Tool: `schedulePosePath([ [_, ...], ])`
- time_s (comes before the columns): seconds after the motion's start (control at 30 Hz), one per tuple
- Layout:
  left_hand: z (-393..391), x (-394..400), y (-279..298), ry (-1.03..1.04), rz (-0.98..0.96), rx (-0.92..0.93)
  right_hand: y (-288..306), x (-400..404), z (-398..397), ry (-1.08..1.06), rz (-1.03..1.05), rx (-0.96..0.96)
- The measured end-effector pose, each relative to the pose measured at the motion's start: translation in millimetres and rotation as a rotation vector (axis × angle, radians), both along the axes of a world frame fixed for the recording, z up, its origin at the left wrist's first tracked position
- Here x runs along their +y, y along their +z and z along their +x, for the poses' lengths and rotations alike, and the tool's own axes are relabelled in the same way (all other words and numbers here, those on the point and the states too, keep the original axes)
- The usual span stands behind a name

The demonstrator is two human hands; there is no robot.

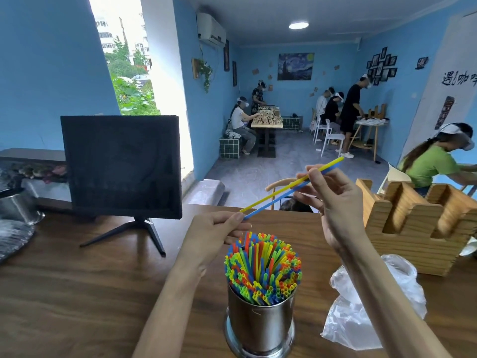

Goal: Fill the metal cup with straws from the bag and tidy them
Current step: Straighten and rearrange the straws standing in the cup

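1. Head view is showing the left hand (219,229) pinching the near ends of two loose straws (289,188), one yellow and one blue, between thumb and fingertips, while the right hand (333,200) is gripping the same pair further along with curled fingers, up towards 1 o'clock from the cup.
2. Head view is also showing the metal cup (260,324) standing on the wooden counter (77,293) at 6 o'clock, directly below the left hand and already packed with bundled straws (263,267) in red, blue, green and yellow, their tops fanning out unevenly.
3. At 4 o'clock the clear plastic bag (361,313) is lying crumpled just beside the cup and appears nearly emptied, so the filling is probably close to done.
4. To do this step well, I judge the person should be tipping the pair upright, aiming the lower ends at a gap near the middle of the bundle, and sliding them down gently so no neighbours are bent or pushed out.
5. Writing: black Chinese characters are showing on the white wall panel (459,78) at 2 o'clock, cut off by the frame edge and too partial to read with confidence; no brand is showing on the cup, the bag or the black monitor (121,166) at 10 o'clock.
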State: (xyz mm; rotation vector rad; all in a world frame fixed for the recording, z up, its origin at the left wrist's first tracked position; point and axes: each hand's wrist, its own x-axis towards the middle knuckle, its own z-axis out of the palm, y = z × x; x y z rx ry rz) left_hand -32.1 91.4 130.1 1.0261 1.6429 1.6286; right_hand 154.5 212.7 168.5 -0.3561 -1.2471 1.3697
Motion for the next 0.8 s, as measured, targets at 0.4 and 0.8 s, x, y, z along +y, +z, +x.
schedulePosePath([
  [0.4,-0.3,-17.7,0.8,-0.167,0.214,0.017,8.6,2.1,-3.4,-0.023,-0.065,-0.008],
  [0.8,4.0,-21.6,-7.0,-0.218,0.201,0.219,2.9,8.0,-3.6,0.053,-0.071,-0.110],
])
